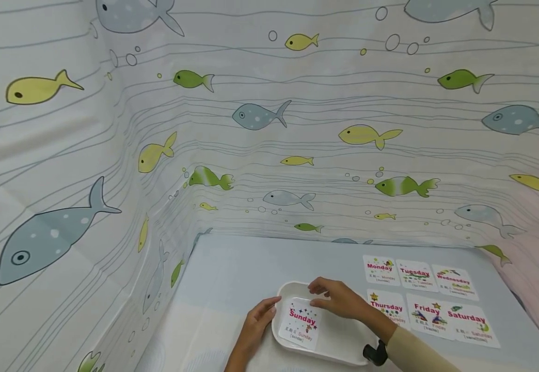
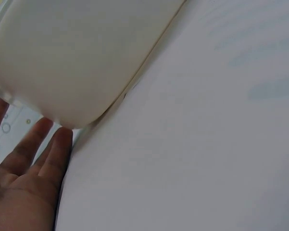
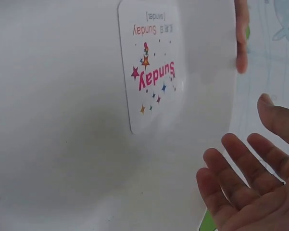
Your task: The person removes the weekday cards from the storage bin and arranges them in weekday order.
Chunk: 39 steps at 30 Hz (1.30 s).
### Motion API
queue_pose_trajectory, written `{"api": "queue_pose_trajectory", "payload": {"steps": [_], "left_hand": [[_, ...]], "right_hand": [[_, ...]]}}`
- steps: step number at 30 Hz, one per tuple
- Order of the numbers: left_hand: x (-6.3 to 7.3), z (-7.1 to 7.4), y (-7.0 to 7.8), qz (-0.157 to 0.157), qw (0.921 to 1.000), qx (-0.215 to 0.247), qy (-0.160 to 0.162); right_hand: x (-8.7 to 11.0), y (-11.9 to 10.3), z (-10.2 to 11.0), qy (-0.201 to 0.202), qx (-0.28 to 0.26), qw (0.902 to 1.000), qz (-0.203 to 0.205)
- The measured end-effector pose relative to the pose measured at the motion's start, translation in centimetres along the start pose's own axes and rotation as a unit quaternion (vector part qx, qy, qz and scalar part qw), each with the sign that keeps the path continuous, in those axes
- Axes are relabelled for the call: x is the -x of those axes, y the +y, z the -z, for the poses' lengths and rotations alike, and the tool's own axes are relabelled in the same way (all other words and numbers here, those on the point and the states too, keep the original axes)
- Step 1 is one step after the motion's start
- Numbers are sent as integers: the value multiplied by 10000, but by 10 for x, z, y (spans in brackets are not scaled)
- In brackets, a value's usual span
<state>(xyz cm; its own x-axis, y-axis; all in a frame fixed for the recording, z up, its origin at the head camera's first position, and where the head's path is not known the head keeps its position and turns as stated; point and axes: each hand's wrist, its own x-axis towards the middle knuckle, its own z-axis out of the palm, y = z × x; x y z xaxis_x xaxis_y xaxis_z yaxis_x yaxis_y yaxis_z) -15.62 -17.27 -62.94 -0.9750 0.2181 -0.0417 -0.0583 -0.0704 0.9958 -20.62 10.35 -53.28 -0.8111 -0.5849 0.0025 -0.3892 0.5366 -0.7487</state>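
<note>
A white tray (image 1: pixel 339 341) stands on the table, with a Sunday card (image 1: pixel 301 324) lying face up in its left end. My left hand (image 1: pixel 256 326) touches the tray's left end with its fingertips; in the left wrist view the fingers (image 2: pixel 57 149) are straight against the tray's outer wall (image 2: pixel 77 72). Over the tray's far side hovers my right hand (image 1: pixel 336 298), just above the card and apart from it. The right wrist view shows that hand's fingers (image 3: pixel 235 178) loosely bent with nothing between them, and the Sunday card (image 3: pixel 151 67) beyond.
To the right of the tray lie two rows of day cards, among them Monday (image 1: pixel 381 269), Tuesday (image 1: pixel 415 275), Wednesday (image 1: pixel 454 282), Thursday (image 1: pixel 387 307), Friday (image 1: pixel 429 315) and Saturday (image 1: pixel 471 324). A fish-patterned curtain (image 1: pixel 325 98) surrounds the table (image 1: pixel 241 268).
</note>
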Motion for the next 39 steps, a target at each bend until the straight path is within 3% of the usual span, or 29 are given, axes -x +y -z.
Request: {"api": "queue_pose_trajectory", "payload": {"steps": [10, 21, 26, 30, 39], "left_hand": [[-1, 2, -2, 4, 10000, -68, -18], [0, 1, -4, -271, 9996, -21, -75], [-1, 0, -3, -132, 9998, 3, -134], [-2, 0, -3, -115, 9999, -49, -105], [-2, 1, -5, -60, 9999, 14, -153]], "right_hand": [[-13, 9, -10, -304, 121, 9994, 85], [-23, 22, -28, -436, 520, 9976, 161], [-24, 36, -40, -542, 966, 9938, 128], [-23, 41, -43, -661, 968, 9929, 211], [-18, 44, -45, -1225, 1361, 9822, 406]]}}
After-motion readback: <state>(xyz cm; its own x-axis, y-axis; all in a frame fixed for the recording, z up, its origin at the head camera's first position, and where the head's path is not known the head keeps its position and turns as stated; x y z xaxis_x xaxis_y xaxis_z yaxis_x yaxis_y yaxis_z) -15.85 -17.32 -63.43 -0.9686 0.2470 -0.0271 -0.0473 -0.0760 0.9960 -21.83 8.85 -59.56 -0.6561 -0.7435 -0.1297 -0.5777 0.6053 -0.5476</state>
